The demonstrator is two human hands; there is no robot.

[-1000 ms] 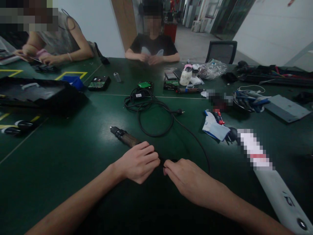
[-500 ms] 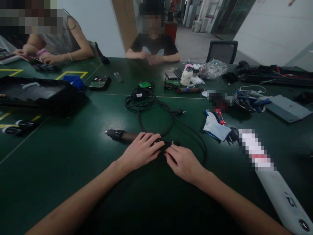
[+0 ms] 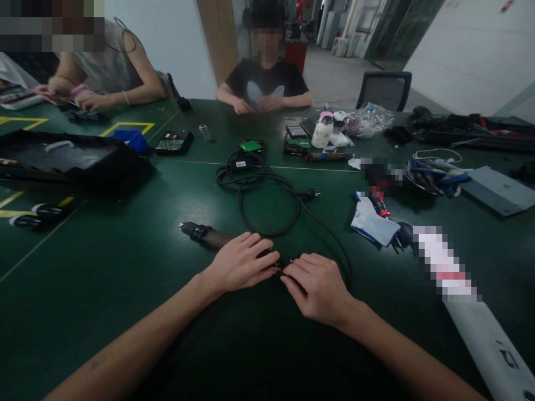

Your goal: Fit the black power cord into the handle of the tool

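An electric screwdriver point(image 3: 213, 238) lies on the green table, its bit pointing left. Wrapped over its rear end is my left hand point(image 3: 241, 262), fingers curled round the body. My right hand point(image 3: 320, 284) has its fingertips pinched at the tail end of the tool, where the dark cord meets it; the exact piece between the fingers is hidden. A black cable point(image 3: 339, 242) runs from behind my right hand up to a loose coil. A small adapter box point(image 3: 240, 164) with a white label sits in that coil, and a plug point(image 3: 310, 193) lies to its right.
A white power strip point(image 3: 480, 334) and a white-blue glove point(image 3: 374, 223) lie at right. Further back are a second electric screwdriver point(image 3: 330, 157), a pale bottle point(image 3: 322, 132) and a hard drive point(image 3: 174, 142). A black tray point(image 3: 62, 161) stands left. Two people sit across the table.
Both hands, still at the tail end of the screwdriver, sit slightly lower in view. The tool's rear has tilted down a little. The whole view has shifted slightly.
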